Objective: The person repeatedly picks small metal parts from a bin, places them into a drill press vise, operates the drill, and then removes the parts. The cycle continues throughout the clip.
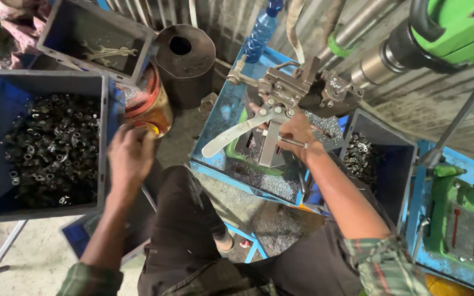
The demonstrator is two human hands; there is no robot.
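Observation:
My left hand [131,155] hovers at the right edge of a grey-blue bin [105,104] full of small dark metal rings [50,148]; its fingers are curled and I cannot see what they hold. My right hand [297,134] rests at a metal toggle clamp fixture [289,87] on a blue machine table [226,104], just right of the clamp's long pale lever [231,137]. Whether it grips a part is hidden. A green drill head [451,27] with a steel spindle [374,66] stands over the fixture.
A second bin [382,142] with small metal parts sits to the right. Behind are a grey box with spanners [105,52], a rusty orange tin [152,104], a black cylinder [185,57] and a blue bottle [261,30]. Metal swarf covers the table. My dark-trousered knee [185,219] is in the middle.

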